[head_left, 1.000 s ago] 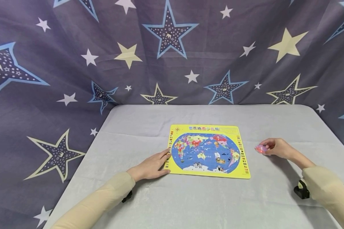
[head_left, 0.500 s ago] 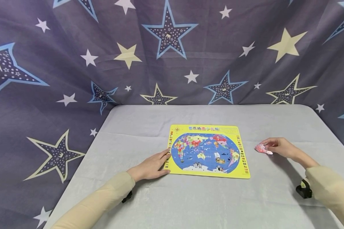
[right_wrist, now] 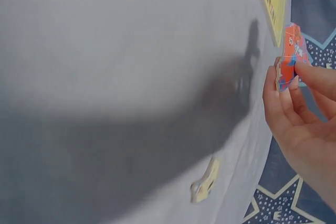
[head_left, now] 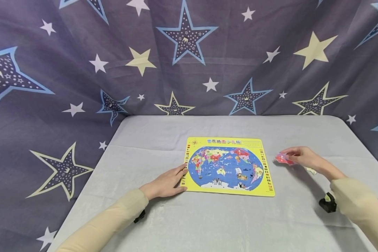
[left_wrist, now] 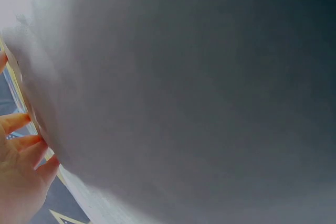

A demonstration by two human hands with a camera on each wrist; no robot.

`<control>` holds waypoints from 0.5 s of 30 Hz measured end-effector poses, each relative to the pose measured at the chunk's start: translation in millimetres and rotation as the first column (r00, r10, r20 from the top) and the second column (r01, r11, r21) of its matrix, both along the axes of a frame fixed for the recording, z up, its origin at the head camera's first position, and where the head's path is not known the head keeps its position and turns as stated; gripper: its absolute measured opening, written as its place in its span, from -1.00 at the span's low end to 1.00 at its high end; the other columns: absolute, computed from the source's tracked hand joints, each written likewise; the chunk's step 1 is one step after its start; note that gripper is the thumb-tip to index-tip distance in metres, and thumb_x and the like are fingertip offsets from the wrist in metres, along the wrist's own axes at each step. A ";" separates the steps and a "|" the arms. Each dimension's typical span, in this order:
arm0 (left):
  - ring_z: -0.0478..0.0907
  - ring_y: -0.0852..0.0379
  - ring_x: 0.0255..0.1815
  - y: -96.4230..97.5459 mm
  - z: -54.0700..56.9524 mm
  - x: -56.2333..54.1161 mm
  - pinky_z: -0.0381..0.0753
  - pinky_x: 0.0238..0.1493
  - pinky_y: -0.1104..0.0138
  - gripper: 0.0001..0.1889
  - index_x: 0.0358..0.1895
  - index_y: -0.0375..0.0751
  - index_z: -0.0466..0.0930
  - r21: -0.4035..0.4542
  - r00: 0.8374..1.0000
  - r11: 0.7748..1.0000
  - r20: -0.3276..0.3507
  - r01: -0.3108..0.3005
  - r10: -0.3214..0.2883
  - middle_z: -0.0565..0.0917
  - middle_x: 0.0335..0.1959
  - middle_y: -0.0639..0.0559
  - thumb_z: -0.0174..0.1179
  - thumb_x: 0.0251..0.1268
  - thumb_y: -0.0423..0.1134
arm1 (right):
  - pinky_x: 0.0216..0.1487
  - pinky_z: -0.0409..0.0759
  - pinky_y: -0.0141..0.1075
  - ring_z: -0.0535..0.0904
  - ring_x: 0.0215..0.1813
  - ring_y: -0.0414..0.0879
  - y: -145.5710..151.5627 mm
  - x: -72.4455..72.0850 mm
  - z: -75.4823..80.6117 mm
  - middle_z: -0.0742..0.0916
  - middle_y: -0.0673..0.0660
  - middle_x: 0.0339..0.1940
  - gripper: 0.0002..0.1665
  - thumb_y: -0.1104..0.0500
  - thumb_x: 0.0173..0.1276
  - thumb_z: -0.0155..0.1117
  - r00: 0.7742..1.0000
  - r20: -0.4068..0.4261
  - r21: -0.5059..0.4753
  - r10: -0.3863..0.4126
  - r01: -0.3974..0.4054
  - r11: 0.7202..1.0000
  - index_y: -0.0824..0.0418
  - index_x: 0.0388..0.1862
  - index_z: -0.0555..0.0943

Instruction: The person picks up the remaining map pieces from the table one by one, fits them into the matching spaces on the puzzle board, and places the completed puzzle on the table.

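A yellow-bordered world map puzzle board (head_left: 230,193) lies flat on the table in the head view. My left hand (head_left: 165,182) rests along its left edge, fingers extended onto the border; the left wrist view catches those fingers (left_wrist: 32,153) at the board's edge. Right of the board, my right hand (head_left: 305,159) pinches a red and pink puzzle piece (head_left: 284,159) between thumb and fingers, raised over the table. In the right wrist view that puzzle piece (right_wrist: 290,56) stands on edge in the fingertips. A small pale yellow puzzle piece (right_wrist: 206,181) lies on the table below the right hand.
The table (head_left: 226,224) has a light grey cloth cover. Behind it and at the sides hangs a dark curtain (head_left: 129,98) with stars. A black wrist device (head_left: 328,203) sits under the right sleeve.
My right hand has lifted the red piece and shifted it slightly left, toward the board. The pale yellow piece now shows beneath the right wrist. The left hand and board have stayed put.
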State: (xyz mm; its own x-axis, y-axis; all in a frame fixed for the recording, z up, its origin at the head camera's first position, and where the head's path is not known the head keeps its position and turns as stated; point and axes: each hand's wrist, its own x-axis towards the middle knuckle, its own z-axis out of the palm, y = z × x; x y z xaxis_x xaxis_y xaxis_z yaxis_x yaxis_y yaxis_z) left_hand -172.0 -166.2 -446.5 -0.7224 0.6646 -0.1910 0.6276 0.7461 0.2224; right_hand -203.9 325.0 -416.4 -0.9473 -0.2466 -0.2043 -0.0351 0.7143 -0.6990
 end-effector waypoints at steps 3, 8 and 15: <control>0.01 -0.01 0.35 0.0 -0.2 -0.2 0.11 0.30 0.21 -0.28 0.35 -0.23 0.03 0.001 1.000 1.000 -0.001 0.000 0.000 -0.07 0.40 -0.11 -0.13 0.25 0.17 | -0.34 0.54 -0.35 0.50 -0.33 -0.25 -5.7 -2.8 1.1 0.62 0.30 -0.18 -0.58 0.28 0.26 0.06 1.000 -0.002 -0.019 0.010 -0.010 1.000 0.48 0.07 0.43; 0.01 -0.01 0.35 -0.2 -0.5 -0.5 0.11 0.30 0.21 -0.28 0.35 -0.24 0.03 0.004 1.000 1.000 -0.001 0.001 -0.001 -0.06 0.40 -0.12 -0.13 0.26 0.16 | -0.33 0.55 -0.32 0.51 -0.35 -0.23 -16.1 -9.0 1.7 0.63 0.28 -0.20 -0.58 0.28 0.25 0.07 1.000 -0.022 -0.032 0.021 -0.022 0.999 0.46 0.06 0.44; 0.01 -0.02 0.35 -0.1 0.0 0.0 0.12 0.30 0.20 -0.28 0.35 -0.23 0.02 -0.003 1.000 1.000 0.003 -0.002 0.002 -0.07 0.40 -0.11 -0.13 0.25 0.17 | -0.28 0.54 -0.31 0.51 -0.28 -0.17 -31.4 -18.9 1.2 0.63 0.29 -0.19 -0.60 0.29 0.23 0.09 0.999 -0.039 -0.025 0.031 -0.032 0.999 0.46 0.03 0.47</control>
